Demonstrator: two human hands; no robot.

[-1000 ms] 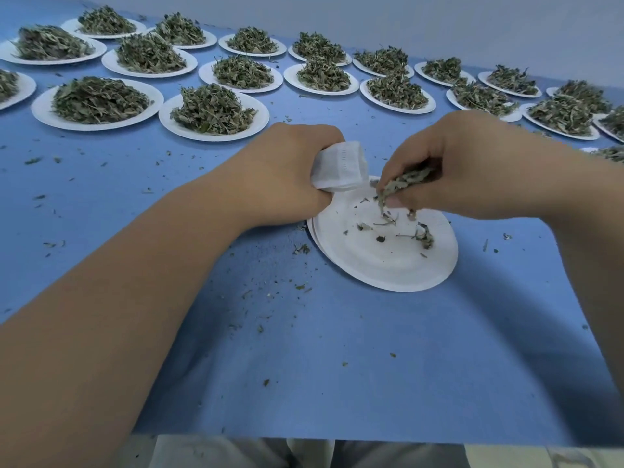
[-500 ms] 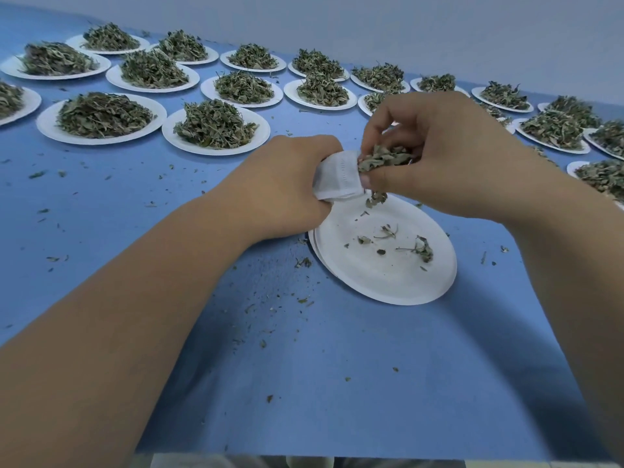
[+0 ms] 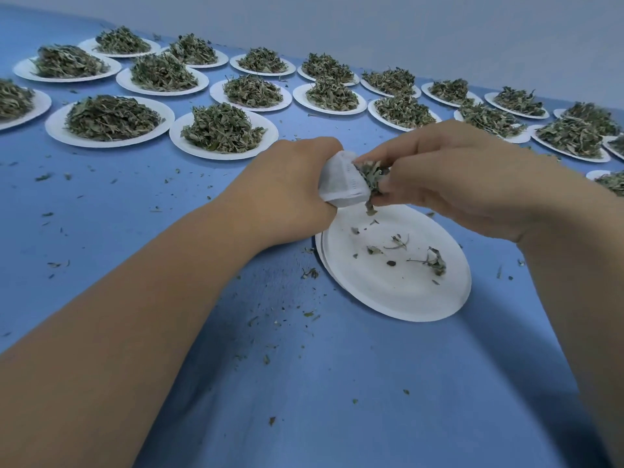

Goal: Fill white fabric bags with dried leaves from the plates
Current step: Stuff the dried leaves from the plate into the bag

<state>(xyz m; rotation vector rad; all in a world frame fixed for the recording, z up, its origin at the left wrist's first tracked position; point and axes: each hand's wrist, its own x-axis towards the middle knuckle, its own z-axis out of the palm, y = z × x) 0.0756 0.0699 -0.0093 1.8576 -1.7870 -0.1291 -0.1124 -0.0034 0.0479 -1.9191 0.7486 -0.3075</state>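
My left hand grips a small white fabric bag just above the far left rim of a white paper plate. My right hand pinches a clump of dried leaves and presses it against the bag's mouth. A few leaves hang down from the pinch. Only a few leaf scraps lie on the plate below. The inside of the bag is hidden.
Several white plates heaped with dried leaves fill the far half of the blue table, the closest plate just beyond my left hand. Leaf crumbs are scattered over the blue cloth. A pale wall runs behind the table.
My right hand lifted a pinch of leaves off the plate and carried it left to the bag's mouth. My left hand kept hold of the bag.
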